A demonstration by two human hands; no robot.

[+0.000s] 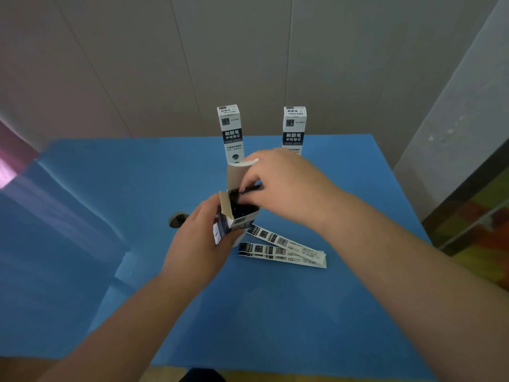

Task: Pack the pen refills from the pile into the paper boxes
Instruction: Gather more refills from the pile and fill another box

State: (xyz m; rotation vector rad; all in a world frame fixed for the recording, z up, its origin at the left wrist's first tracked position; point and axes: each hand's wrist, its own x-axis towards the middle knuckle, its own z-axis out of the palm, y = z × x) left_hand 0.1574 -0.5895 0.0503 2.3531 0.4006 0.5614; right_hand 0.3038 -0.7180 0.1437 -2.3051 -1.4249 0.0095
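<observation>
**Hands at the open refill box**

The left hand (pixel 198 238) grips an open paper box (pixel 237 216) upright above the blue table (pixel 275 312), its top flaps (pixel 238 173) raised. The right hand (pixel 286 186) pinches dark pen refills (pixel 242 205) at the box mouth, fingertips (pixel 243 188) touching them. Two flat paper boxes (pixel 286 250) lie on the table just right of the held one. Two closed boxes (pixel 232 133) stand upright near the table's far edge, apart from each other.

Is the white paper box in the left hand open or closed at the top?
Open: the white paper box has its top flaps raised, dark refills showing inside, and the right hand's fingertips at its mouth.
</observation>
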